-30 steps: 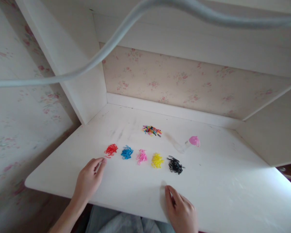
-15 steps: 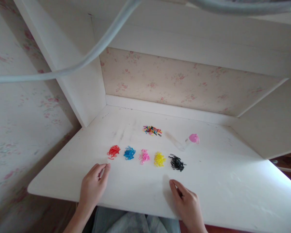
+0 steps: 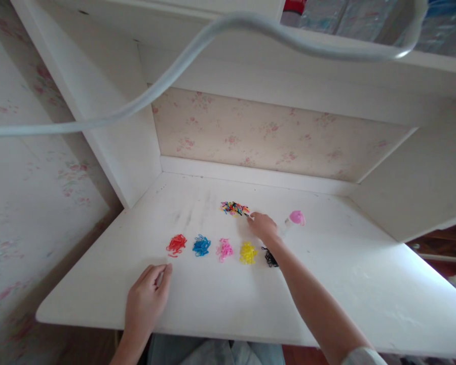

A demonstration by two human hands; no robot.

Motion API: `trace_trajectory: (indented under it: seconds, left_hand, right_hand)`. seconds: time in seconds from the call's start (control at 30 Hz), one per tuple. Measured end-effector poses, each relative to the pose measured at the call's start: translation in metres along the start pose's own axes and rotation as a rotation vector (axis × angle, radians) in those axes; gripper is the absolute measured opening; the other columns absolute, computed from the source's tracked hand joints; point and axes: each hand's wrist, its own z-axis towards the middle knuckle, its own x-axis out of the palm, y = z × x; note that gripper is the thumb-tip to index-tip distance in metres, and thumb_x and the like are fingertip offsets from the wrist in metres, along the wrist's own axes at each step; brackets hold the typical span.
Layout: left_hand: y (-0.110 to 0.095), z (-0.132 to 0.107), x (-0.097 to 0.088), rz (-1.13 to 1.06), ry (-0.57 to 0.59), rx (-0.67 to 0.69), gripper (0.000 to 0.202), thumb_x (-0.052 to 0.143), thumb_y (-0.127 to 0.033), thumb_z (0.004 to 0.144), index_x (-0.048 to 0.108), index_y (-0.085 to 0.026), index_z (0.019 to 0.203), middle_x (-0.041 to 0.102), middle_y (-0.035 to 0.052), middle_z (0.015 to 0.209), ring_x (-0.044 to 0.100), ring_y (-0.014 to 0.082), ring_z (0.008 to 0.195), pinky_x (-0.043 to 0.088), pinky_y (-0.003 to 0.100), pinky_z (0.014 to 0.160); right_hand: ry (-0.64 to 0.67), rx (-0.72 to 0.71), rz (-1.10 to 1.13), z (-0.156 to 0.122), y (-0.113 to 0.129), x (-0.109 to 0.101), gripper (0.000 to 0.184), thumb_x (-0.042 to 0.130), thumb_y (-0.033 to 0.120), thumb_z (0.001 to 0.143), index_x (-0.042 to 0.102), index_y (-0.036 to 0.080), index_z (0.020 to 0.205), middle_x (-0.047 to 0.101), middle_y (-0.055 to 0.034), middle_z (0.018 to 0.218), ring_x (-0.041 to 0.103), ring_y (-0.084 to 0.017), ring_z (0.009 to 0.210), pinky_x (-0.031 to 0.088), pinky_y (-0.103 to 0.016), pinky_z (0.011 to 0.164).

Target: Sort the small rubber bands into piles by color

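My right hand reaches to the right edge of a mixed pile of small coloured rubber bands. Its fingertips pinch at a black rubber band there. Below lies a row of single-colour piles: red bands, blue bands, pink bands, yellow bands and black bands. The right forearm covers part of the black pile. My left hand rests on the desk just below the red pile, thumb and forefinger together, nothing visible between them.
A clear container with a pink cap lies right of my right hand. The white desk has a back edge and side panels. A pale cable crosses the upper view, in front of a shelf holding bottles.
My right hand has moved from the desk's front, below the black pile, forward to the mixed pile. The left hand stays in place. The view has tilted slightly up.
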Motion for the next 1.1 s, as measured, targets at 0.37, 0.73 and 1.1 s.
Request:
trace_trajectory:
  seconds: [0.37,0.73,1.1]
  left_hand:
    - [0.001,0.002,-0.002,0.007,0.015,0.021,0.026,0.044,-0.039,0.086,0.060,-0.022,0.077,0.065,0.0006,0.071,0.059,0.0148,0.063,0.045,0.024,0.062]
    - [-0.002,-0.001,-0.002,0.010,0.034,0.008,0.025,0.045,-0.040,0.085,0.060,-0.022,0.078,0.065,-0.0004,0.073,0.059,0.0141,0.065,0.043,0.023,0.063]
    - [-0.003,-0.003,0.003,0.106,0.042,0.051,0.026,0.044,-0.041,0.086,0.060,-0.021,0.079,0.065,-0.0004,0.074,0.058,0.0132,0.063,0.041,0.022,0.061]
  right_hand:
    - [-0.020,-0.015,-0.054,-0.002,-0.001,0.000,0.031,0.043,0.037,0.092,0.059,0.018,0.110,0.062,-0.0071,0.105,0.059,-0.018,0.093,0.047,-0.035,0.079]
    - [-0.076,-0.124,-0.033,-0.077,-0.072,-0.021,0.037,0.034,0.042,0.091,0.069,0.033,0.098,0.070,-0.0024,0.088,0.063,-0.018,0.083,0.037,-0.023,0.066]
    - [-0.091,-0.072,0.000,-0.097,-0.117,-0.004,0.034,0.036,0.043,0.089,0.068,0.036,0.097,0.071,-0.0027,0.088,0.064,-0.020,0.081,0.037,-0.024,0.061]
